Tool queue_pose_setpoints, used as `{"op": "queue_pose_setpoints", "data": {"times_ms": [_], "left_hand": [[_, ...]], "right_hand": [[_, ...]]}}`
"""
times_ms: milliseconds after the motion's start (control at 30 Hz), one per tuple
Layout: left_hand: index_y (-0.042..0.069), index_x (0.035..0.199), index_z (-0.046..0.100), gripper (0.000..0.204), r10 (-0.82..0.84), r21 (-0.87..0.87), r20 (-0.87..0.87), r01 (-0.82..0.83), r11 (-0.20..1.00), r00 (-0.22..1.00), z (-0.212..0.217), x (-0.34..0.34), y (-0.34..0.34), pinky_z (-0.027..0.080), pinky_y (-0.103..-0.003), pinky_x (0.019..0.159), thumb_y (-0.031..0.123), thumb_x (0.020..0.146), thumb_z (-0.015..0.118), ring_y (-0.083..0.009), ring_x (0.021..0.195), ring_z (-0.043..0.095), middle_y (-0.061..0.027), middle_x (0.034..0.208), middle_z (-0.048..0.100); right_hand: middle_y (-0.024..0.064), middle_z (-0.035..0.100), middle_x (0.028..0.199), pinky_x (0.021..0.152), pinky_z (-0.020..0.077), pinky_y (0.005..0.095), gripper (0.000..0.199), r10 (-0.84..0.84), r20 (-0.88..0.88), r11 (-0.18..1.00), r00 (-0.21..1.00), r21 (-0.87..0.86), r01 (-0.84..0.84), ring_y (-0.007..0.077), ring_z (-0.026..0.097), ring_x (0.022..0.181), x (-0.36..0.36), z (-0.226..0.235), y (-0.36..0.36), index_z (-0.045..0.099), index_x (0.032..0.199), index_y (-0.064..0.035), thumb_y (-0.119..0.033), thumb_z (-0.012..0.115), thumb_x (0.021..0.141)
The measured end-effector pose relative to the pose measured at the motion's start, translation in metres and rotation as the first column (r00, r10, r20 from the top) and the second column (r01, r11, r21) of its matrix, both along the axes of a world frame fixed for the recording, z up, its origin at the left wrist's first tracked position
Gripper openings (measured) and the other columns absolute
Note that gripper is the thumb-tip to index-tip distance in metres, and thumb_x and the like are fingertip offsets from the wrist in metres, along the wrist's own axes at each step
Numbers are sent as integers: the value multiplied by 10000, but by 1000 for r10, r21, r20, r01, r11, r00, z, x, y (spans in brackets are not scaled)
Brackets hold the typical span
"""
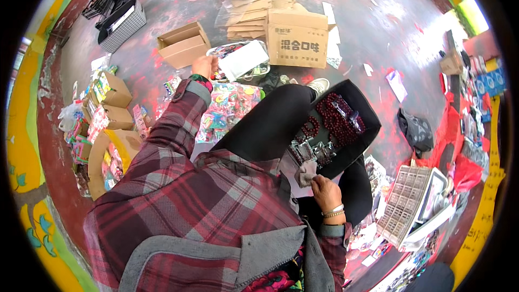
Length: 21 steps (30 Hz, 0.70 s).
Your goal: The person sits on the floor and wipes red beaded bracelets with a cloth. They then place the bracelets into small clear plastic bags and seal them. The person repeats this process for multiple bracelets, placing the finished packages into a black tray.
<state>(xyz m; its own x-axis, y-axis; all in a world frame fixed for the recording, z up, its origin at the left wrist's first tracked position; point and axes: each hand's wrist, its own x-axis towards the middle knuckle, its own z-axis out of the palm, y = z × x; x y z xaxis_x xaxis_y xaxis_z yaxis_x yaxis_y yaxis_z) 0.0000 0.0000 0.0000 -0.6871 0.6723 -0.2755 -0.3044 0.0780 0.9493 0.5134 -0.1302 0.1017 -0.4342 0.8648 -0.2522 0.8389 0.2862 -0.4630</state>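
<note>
My right hand (pixel 327 194) pinches a small greyish cloth pouch (pixel 306 173) over my lap. Just beyond it a black open box (pixel 363 93) rests on my leg. Strings of dark red beads (pixel 339 121) fill its far part, and small clear packets (pixel 323 151) lie at its near end. My left arm stretches forward, with my left hand (pixel 204 66) at the left rim of a basket of small goods (pixel 230 50). Its fingertips are hidden there. A white flat box or lid (pixel 245 59) lies across that basket.
A pile of colourful small packets (pixel 230 105) lies before me. Beyond stand an open carton (pixel 185 46), a closed carton (pixel 297 40) and flattened cardboard (pixel 250 13). Cartons of goods (pixel 111 89) crowd the left. A pale plastic basket (pixel 408 200) and a black bag (pixel 416 131) are at right.
</note>
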Motion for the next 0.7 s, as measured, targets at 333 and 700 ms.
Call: {"op": "queue_pose_setpoints", "data": {"times_ms": [333,700], "left_hand": [[17,895,554,153,206,-439,285,-63,896,936,-130,-15,32,508,-339,530,121,794,602,-224,617,573,-114,731,564],[40,913,631,269,-920,-928,-369,-113,356,133,-274,-110,39,505,-418,653,227,720,644,-268,766,643,-131,894,659]], "right_hand": [[166,622,763,587,478,417,184,-24,102,993,994,-109,35,345,604,695,-16,-15,18,629,840,-69,-240,575,799],[166,610,776,587,466,417,163,65,50,978,997,-201,-54,345,589,698,-21,-27,42,606,858,-61,-209,561,806]]}}
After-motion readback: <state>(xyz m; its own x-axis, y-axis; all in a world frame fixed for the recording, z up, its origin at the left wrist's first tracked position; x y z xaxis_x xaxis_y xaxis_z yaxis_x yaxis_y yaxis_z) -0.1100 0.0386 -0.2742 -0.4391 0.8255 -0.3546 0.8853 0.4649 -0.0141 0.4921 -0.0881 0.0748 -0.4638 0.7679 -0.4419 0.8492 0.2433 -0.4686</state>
